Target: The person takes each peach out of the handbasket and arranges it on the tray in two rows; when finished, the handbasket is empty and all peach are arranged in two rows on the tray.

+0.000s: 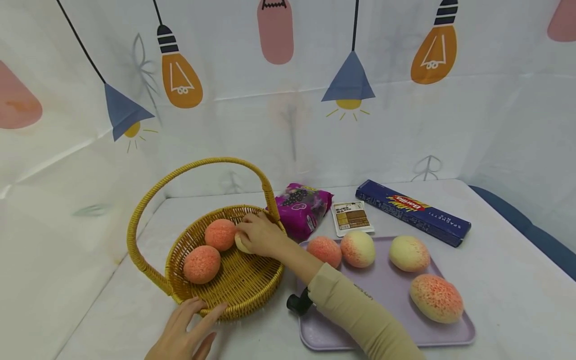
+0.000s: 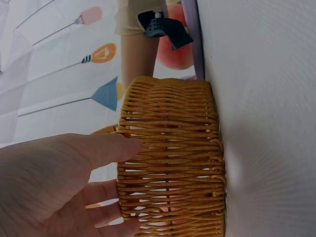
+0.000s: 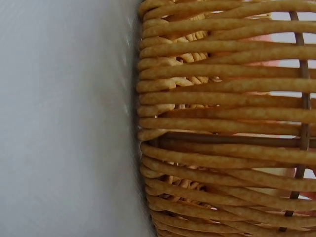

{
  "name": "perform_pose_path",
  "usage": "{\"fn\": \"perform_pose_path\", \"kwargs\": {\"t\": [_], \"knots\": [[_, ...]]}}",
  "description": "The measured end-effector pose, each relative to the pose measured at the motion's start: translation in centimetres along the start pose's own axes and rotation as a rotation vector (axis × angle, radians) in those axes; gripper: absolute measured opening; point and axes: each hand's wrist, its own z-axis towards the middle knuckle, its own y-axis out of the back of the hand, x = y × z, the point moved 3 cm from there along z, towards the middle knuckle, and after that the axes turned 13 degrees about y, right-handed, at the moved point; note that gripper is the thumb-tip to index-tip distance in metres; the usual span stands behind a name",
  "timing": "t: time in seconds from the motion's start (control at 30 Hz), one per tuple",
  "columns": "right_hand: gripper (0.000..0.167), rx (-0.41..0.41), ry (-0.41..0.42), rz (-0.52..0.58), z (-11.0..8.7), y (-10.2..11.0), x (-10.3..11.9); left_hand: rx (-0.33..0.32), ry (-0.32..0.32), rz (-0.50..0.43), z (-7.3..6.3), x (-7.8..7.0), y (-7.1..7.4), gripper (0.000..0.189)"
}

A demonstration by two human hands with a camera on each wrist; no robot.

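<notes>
A yellow-brown wicker basket (image 1: 245, 280) with a tall hoop handle holds two coral-red peaches, one at the back (image 1: 220, 234) and another nearer the front (image 1: 202, 264). Inside its right part, my right hand (image 1: 261, 235) grips a pale cream peach (image 1: 242, 243), mostly covered by the fingers. My left hand (image 1: 182, 332) touches the basket's front rim with spread, fairly straight fingers. The left wrist view shows the left thumb (image 2: 111, 148) lying against the woven wall (image 2: 168, 148). Only basket weave (image 3: 227, 108) and white tabletop fill the right wrist view; the right hand is hidden there.
Right of the basket, a lilac tray (image 1: 387, 330) bears several red-and-cream peaches (image 1: 436, 298), and my right forearm crosses over it. Behind stand a purple bag (image 1: 299, 210), a small white-and-brown packet (image 1: 352, 218) and a blue spaghetti box (image 1: 414, 212).
</notes>
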Motion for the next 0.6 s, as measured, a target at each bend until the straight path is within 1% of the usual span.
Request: {"fn": "perform_pose_path", "kwargs": {"t": [0.1, 0.13, 0.2, 0.3, 0.37, 0.47, 0.6], "knots": [[0.028, 0.023, -0.002, 0.031, 0.0, 0.0, -0.1, 0.009, 0.010, 0.008, 0.0, 0.0, 0.0, 0.051], [0.028, 0.030, -0.008, 0.059, 0.0, -0.1, -0.1, 0.011, 0.011, 0.011, 0.0, 0.0, 0.0, 0.051], [0.032, 0.054, -0.030, 0.146, -0.1, -0.2, -0.2, 0.013, 0.013, 0.010, 0.0, 0.0, 0.0, 0.051], [0.042, 0.109, -0.083, 0.302, -0.2, -0.5, -0.2, 0.006, 0.008, -0.005, 0.0, 0.0, -0.1, 0.050], [0.049, 0.141, -0.113, 0.374, -0.3, -0.7, -0.2, 0.003, 0.005, -0.012, 0.0, 0.0, -0.1, 0.050], [0.053, 0.161, -0.119, 0.397, -0.3, -0.9, -0.2, 0.011, 0.013, -0.001, 0.0, 0.0, 0.0, 0.050], [0.049, 0.178, -0.071, 0.372, -0.2, -1.0, -0.1, 0.032, 0.028, 0.030, 0.1, -0.1, 0.1, 0.052]]}}
